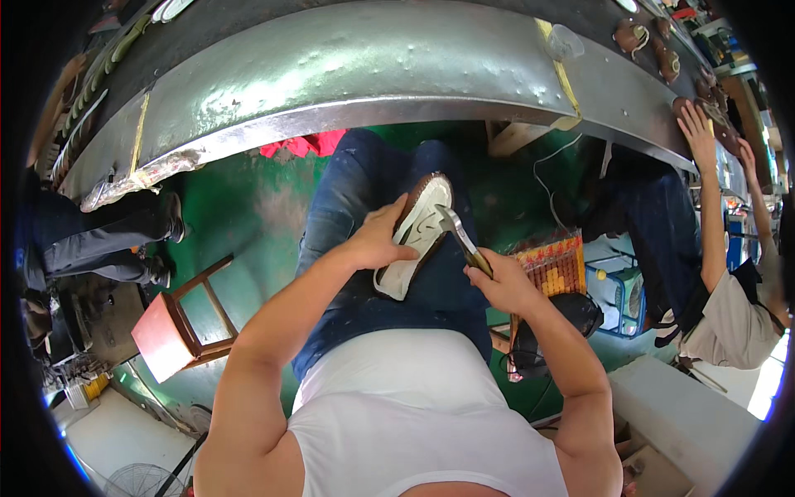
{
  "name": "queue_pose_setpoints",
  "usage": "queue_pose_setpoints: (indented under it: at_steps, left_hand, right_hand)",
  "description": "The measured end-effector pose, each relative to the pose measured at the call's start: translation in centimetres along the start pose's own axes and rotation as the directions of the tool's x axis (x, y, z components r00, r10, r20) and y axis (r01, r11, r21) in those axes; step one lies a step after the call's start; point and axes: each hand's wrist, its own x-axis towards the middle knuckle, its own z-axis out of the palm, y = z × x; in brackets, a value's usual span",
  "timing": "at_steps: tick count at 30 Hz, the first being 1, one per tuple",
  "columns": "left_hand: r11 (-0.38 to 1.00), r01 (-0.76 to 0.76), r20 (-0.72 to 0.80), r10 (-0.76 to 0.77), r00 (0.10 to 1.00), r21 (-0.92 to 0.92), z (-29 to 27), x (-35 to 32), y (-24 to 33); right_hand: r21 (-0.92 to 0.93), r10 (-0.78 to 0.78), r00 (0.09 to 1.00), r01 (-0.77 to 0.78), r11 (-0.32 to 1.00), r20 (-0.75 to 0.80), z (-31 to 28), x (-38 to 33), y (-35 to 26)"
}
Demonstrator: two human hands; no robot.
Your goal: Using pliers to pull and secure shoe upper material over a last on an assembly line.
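Note:
A brown shoe upper with a pale, whitish underside (pixel 421 224) rests upside down across my thighs, its toe pointing toward the bench. My left hand (pixel 377 240) is closed around its left side, the thumb lying across the pale underside. In my right hand (pixel 498 280) is a hammer (pixel 469 248), gripped by the handle. The metal hammer head lies over the right edge of the shoe near its middle; whether it touches cannot be told. My right palm hides the handle's end.
A dented metal-covered bench (pixel 348 70) runs across the front, brown shoes (pixel 632 36) on its right part. A stool (pixel 170 331) stands left. To the right are a woven seat (pixel 553 261) and a co-worker's arm (pixel 710 215) reaching to the bench. Red cloth (pixel 305 145) lies beneath the bench.

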Motion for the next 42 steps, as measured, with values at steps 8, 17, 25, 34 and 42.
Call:
queue_pose_setpoints:
  at_steps: [8,17,25,34,42]
  left_hand:
    - [1.000,-0.021,-0.215,0.017,0.976,-0.017,0.0,-1.6,1.0]
    - [0.978,0.010,-0.247,0.043,0.968,0.209,0.9,-2.0,3.0]
    - [-0.077,0.394,0.401,-0.220,0.889,-0.916,3.2,0.1,-2.5]
    - [0.172,0.351,0.308,-0.233,0.923,-0.921,2.5,1.6,-2.0]
    - [0.136,0.377,0.320,-0.319,0.892,-0.916,2.4,1.1,-0.6]
  right_hand:
    - [-0.009,-0.061,0.983,0.063,0.998,0.175,-0.3,0.8,-1.9]
    - [0.114,0.264,0.857,-0.346,0.931,0.443,-2.6,4.0,-4.6]
    - [-0.447,0.085,0.949,0.064,0.892,0.305,-1.7,6.3,-6.0]
    - [0.216,0.202,0.979,-0.200,0.956,0.015,6.7,3.7,-1.9]
    - [0.728,0.136,0.912,-0.393,0.561,0.387,5.2,4.2,1.1]
